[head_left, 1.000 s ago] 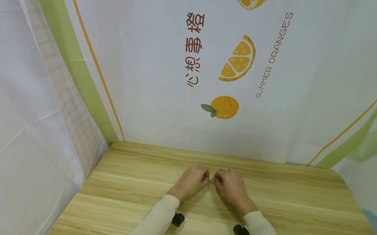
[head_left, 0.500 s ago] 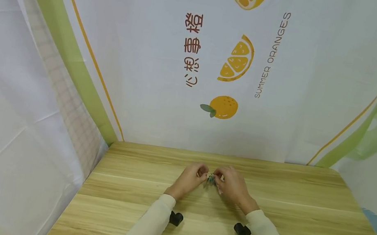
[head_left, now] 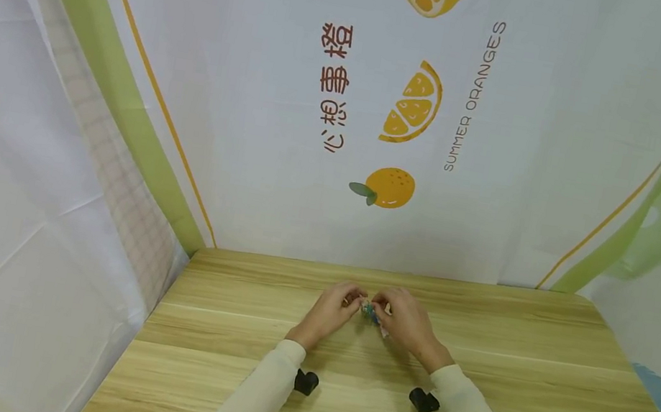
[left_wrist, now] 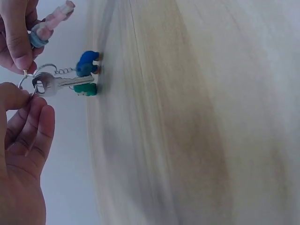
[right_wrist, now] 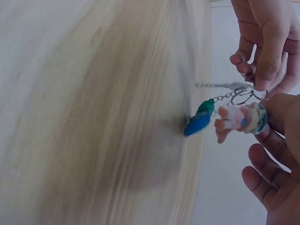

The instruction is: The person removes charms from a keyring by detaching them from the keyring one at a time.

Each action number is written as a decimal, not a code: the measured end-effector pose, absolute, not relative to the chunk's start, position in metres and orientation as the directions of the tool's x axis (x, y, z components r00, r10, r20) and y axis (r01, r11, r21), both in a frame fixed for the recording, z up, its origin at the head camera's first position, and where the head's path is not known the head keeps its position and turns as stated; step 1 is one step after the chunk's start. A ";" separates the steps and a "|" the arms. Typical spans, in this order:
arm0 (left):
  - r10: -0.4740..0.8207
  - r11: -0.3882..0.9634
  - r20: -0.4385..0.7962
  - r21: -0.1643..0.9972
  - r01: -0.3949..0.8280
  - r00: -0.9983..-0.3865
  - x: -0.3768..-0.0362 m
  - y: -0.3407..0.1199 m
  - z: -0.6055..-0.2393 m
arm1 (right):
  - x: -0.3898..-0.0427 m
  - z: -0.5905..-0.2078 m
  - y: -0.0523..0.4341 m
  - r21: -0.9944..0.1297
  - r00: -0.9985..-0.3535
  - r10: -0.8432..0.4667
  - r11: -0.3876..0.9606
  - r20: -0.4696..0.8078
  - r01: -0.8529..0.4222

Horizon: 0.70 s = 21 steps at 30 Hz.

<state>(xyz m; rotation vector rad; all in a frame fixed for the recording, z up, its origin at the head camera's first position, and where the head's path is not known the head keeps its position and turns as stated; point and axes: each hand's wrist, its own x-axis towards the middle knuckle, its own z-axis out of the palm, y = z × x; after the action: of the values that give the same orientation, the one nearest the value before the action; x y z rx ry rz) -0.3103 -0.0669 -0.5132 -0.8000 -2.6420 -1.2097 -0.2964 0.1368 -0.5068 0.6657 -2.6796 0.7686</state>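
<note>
We see both hands meeting over the far middle of the wooden table [head_left: 468,404], working a small bunch of keys held just above it. The left hand [left_wrist: 21,140] pinches the key ring [left_wrist: 29,78] between thumb and curled forefinger, the other fingers loosely bent. The right hand [right_wrist: 274,140] is curled round a pink-and-white figure charm [right_wrist: 239,118] and also touches the ring from its side. A silver key [left_wrist: 58,85] hangs on the ring, and a short chain carries a blue-and-green charm [left_wrist: 86,70], which dangles free.

Risks, as we judge them: the ring is thin and held only by fingertip pinches, so a slip of either thumb could drop the bunch onto the table. The dangling charm swings, and its chain could snag on the key. If the ring is being pried apart, it may spring shut on a fingertip.

View notes: in the head view [head_left: 370,310] the bunch is only a small blue-green speck between the left hand [head_left: 334,309] and right hand [head_left: 409,323], with an orange-printed cloth backdrop [head_left: 254,113] behind. Only the wrist views resolve ring, key and charms. The left wrist view shows the key's flat side; the right wrist view shows it edge-on and gives the figure charm best. Both are motion-blurred on the table.
</note>
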 end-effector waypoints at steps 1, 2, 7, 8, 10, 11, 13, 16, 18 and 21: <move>0.415 0.535 0.331 0.664 0.522 -0.848 -0.310 -0.067 -0.513 | -0.296 -0.507 0.137 -0.429 -0.857 -0.354 0.753 0.374 -0.499; 0.415 0.532 0.336 0.664 0.525 -0.845 -0.310 -0.067 -0.512 | -0.296 -0.507 0.136 -0.428 -0.857 -0.355 0.754 0.373 -0.498; 0.398 0.523 0.321 0.690 0.500 -0.859 -0.310 -0.067 -0.512 | -0.297 -0.507 0.134 -0.395 -0.848 -0.370 0.764 0.378 -0.510; 0.392 0.517 0.314 0.702 0.489 -0.865 -0.310 -0.067 -0.512 | -0.297 -0.507 0.133 -0.391 -0.845 -0.375 0.763 0.382 -0.515; 0.381 0.508 0.299 0.723 0.469 -0.875 -0.310 -0.067 -0.512 | -0.297 -0.507 0.132 -0.390 -0.840 -0.379 0.758 0.389 -0.523; 0.379 0.499 0.294 0.734 0.461 -0.878 -0.310 -0.067 -0.512 | -0.297 -0.507 0.132 -0.397 -0.839 -0.379 0.753 0.390 -0.525; 0.380 0.477 0.292 0.751 0.457 -0.878 -0.309 -0.067 -0.511 | -0.297 -0.508 0.132 -0.413 -0.840 -0.372 0.745 0.395 -0.524; 0.386 0.452 0.286 0.770 0.450 -0.877 -0.308 -0.067 -0.510 | -0.298 -0.508 0.131 -0.426 -0.845 -0.359 0.743 0.397 -0.516; 0.392 0.447 0.279 0.775 0.446 -0.877 -0.307 -0.067 -0.509 | -0.298 -0.508 0.131 -0.427 -0.848 -0.354 0.746 0.395 -0.511; 0.408 0.455 0.272 0.767 0.452 -0.872 -0.306 -0.067 -0.507 | -0.298 -0.509 0.131 -0.428 -0.852 -0.353 0.750 0.386 -0.505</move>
<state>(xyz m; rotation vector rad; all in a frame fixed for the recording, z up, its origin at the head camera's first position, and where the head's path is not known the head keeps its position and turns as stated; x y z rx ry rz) -0.3058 -0.0670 -0.5071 -0.7806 -2.6376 -1.4141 -0.2977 0.1309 -0.5091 0.6693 -2.6687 0.7702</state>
